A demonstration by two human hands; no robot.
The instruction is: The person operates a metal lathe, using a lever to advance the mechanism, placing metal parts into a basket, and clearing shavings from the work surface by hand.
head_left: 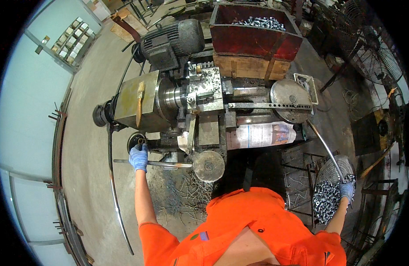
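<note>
One gloved left hand [138, 158] has bent fingers at the near edge of a black round part [131, 142], by the machine's [209, 131] near left corner; whether they clamp anything, I cannot tell. The gloved right hand [346, 190] is at a steel lever's [321, 139] lower end, by the right edge of a basket [330, 170] holding metal pieces [326, 201]; how far its fingers close, I cannot tell.

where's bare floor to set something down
Left of the machine, a bare floor strip runs between the rods along the wall and the long pole. Crowded: scraps beside the left forearm; metal pieces in the basket by the right hand.
</note>
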